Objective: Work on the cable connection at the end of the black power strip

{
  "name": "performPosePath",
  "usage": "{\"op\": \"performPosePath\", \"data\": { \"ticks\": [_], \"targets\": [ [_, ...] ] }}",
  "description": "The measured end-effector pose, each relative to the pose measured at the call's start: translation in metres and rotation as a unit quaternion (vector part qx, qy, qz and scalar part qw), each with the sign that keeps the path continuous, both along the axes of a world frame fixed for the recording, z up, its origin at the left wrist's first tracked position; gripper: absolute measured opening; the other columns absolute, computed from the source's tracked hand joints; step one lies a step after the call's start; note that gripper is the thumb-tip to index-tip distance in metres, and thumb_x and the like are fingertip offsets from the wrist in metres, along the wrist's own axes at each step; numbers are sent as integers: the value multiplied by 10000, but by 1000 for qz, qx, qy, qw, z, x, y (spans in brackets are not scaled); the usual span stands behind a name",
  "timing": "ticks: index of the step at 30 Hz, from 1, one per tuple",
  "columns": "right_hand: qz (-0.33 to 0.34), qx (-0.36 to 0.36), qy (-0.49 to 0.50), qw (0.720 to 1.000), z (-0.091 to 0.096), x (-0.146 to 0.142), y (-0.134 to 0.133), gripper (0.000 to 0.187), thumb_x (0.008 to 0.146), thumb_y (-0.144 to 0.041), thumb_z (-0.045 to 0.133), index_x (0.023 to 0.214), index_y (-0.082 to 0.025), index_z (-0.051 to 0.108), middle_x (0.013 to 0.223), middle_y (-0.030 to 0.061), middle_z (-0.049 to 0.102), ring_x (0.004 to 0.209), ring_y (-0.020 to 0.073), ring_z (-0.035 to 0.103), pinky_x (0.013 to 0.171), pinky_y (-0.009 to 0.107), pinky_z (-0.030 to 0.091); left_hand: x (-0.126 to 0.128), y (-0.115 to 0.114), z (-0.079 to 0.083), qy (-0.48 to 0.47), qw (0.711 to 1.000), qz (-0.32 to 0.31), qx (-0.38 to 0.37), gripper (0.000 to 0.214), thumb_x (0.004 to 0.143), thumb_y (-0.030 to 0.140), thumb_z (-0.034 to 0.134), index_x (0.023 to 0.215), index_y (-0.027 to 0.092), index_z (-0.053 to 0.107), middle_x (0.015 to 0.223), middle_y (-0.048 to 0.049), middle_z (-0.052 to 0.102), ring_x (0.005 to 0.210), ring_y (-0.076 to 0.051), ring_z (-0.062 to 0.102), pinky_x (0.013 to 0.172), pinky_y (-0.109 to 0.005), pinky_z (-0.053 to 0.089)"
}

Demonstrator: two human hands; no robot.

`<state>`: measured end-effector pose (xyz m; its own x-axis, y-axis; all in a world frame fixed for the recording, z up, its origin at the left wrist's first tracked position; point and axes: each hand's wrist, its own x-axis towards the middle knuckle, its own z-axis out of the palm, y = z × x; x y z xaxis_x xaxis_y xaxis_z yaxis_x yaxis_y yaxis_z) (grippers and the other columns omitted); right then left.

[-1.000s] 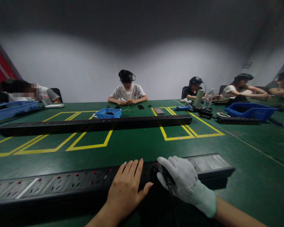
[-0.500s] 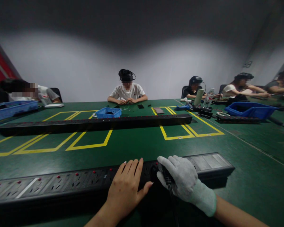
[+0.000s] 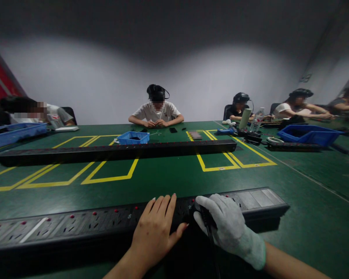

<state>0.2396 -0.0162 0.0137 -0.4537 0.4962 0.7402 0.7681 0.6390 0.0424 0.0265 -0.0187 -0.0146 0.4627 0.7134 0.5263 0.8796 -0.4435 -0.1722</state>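
Note:
A long black power strip (image 3: 104, 221) lies across the near side of the table, with sockets and small red parts along its top. My bare left hand (image 3: 154, 224) rests flat on the strip near its middle, fingers stretched out and thumb apart. Just to the right, my right hand (image 3: 225, 221) wears a pale glove and is closed around a black plug (image 3: 203, 215) at the strip's top. A black cord (image 3: 211, 238) runs down from the plug toward me. The gloved fingers partly hide the plug and the socket under it.
Another long black strip (image 3: 116, 152) crosses the table beyond, over yellow tape outlines (image 3: 130, 175). Behind it sits a small blue bin (image 3: 133, 138). Larger blue bins stand left (image 3: 17, 135) and right (image 3: 310, 135), near a bottle (image 3: 256, 121). Several co-workers sit around the table.
My right hand has shifted very slightly on the plug, its fingers now a little lower. My left hand stays in place on the strip.

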Motion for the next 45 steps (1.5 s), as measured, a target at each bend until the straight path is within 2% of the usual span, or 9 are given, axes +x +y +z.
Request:
{"op": "performPosePath", "data": {
  "ticks": [45],
  "targets": [
    [17,-4,-1,1000,5,2,0,222,862,-274,546,1049,-156,569,765,32,638,668,164,593,587,294,419,-1,-1,1,-4,1000,-2,-7,594,872,506,417,1311,107,454,1184,-136,598,1058,-278,559,928,-450,427]
  ]
}}
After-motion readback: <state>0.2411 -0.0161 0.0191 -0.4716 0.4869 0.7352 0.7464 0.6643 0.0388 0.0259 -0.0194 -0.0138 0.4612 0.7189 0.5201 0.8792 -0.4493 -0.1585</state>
